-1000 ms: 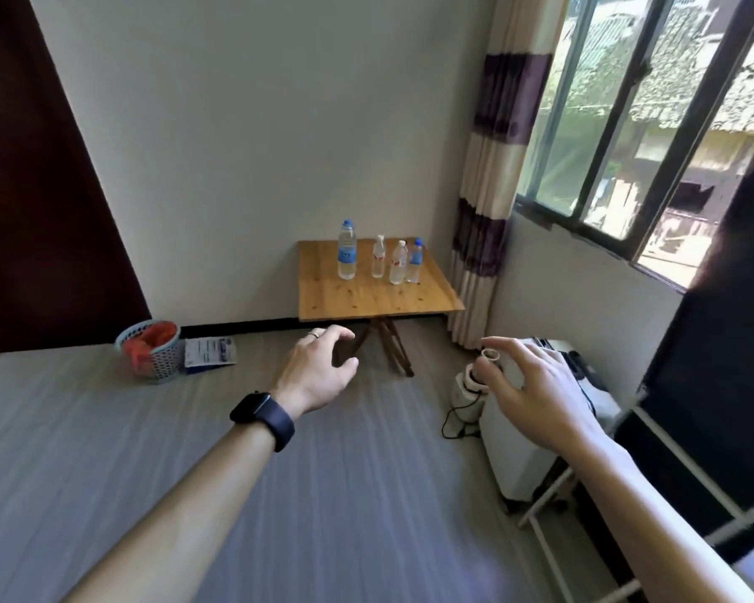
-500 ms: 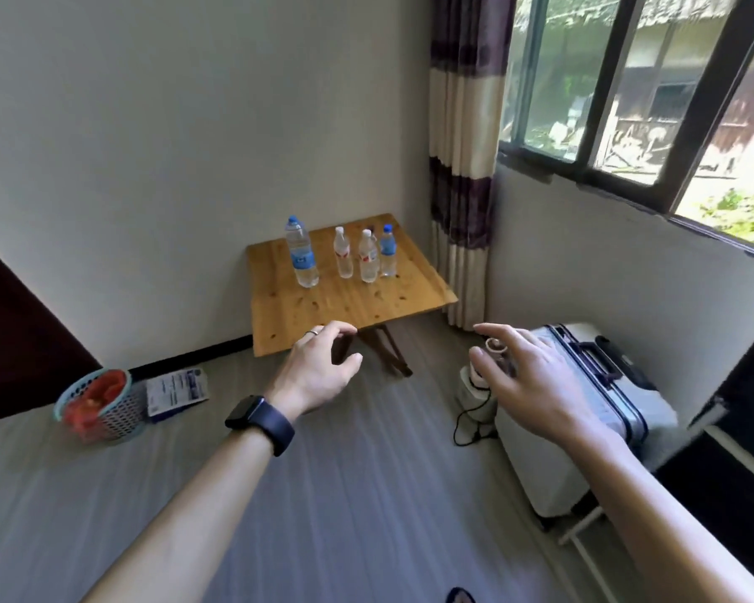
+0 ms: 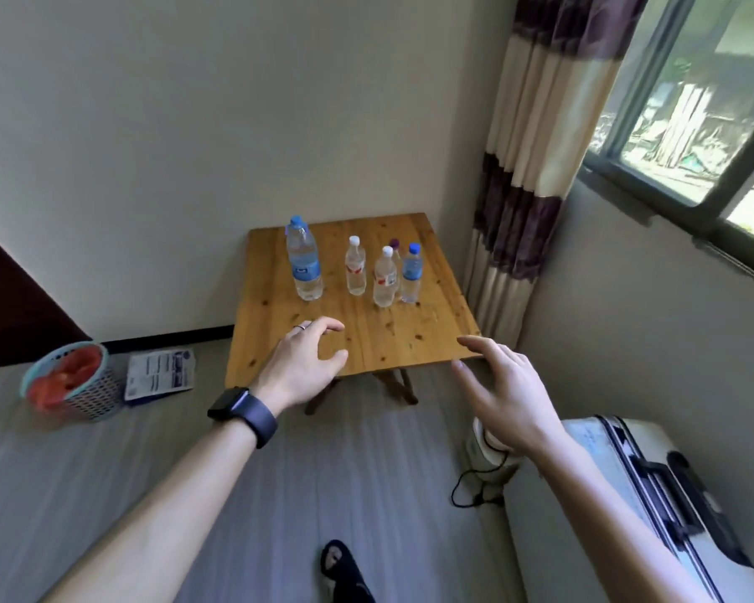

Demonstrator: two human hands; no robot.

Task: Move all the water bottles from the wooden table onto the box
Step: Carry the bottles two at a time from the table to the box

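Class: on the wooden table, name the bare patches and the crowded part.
Bare: the wooden table near strip between the bottles and the front edge, and the left strip beside the big blue-capped bottle. Crowded: the right back cluster around the white-capped bottle.

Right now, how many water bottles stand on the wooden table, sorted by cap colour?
Blue cap: 2, the tall bottle and a small bottle.
White cap: 2, one and another.
Purple cap: 1, mostly hidden behind them.
Total: 5 on the wooden table.
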